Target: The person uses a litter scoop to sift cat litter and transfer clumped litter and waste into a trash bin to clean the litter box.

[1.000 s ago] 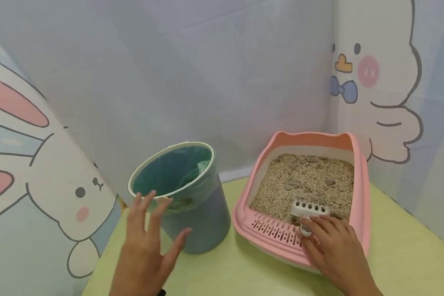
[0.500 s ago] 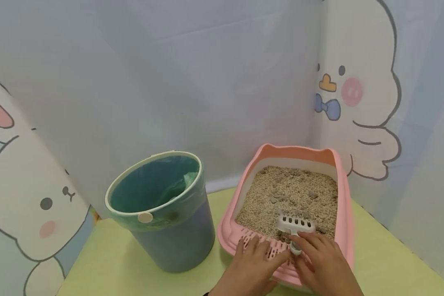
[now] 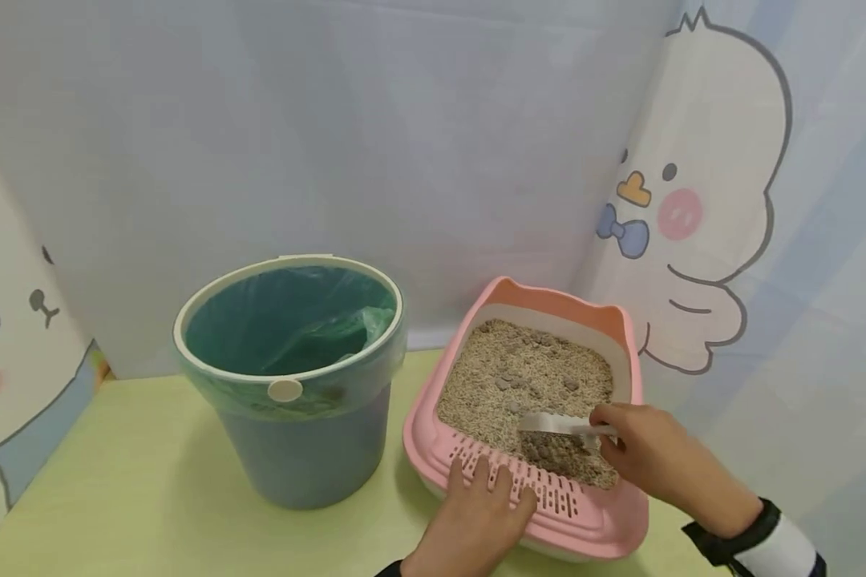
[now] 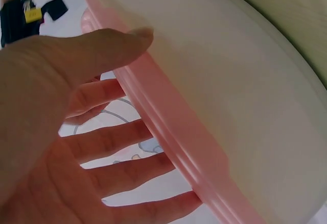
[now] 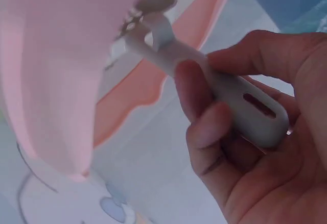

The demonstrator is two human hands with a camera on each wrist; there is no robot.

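A pink-and-white cat litter box (image 3: 609, 521) holds tan litter (image 3: 505, 344) with grey clumps. In the head view my left hand (image 3: 476, 513) lies at its front edge, fingers over the slotted pink ledge. The left wrist view shows the thumb on the outside and the fingers on the other side of the pink rim (image 4: 173, 117), gripping it. My right hand (image 3: 657, 453) holds a white litter scoop (image 3: 556, 423), its head tilted on the litter near the front right. In the right wrist view, fingers and thumb curl round the scoop handle (image 5: 232, 99).
Left of the box stands a blue-grey trash bin (image 3: 303, 457) with a pale ring and a green bag (image 3: 375, 320) lining it. Both stand on a yellow-green table (image 3: 144, 481). A pale curtain (image 3: 346, 144) with cartoon figures closes off the back and sides.
My left hand has come from beside the bin to the box's front rim. The right hand has turned the scoop sideways, and the box now sits at a different angle.
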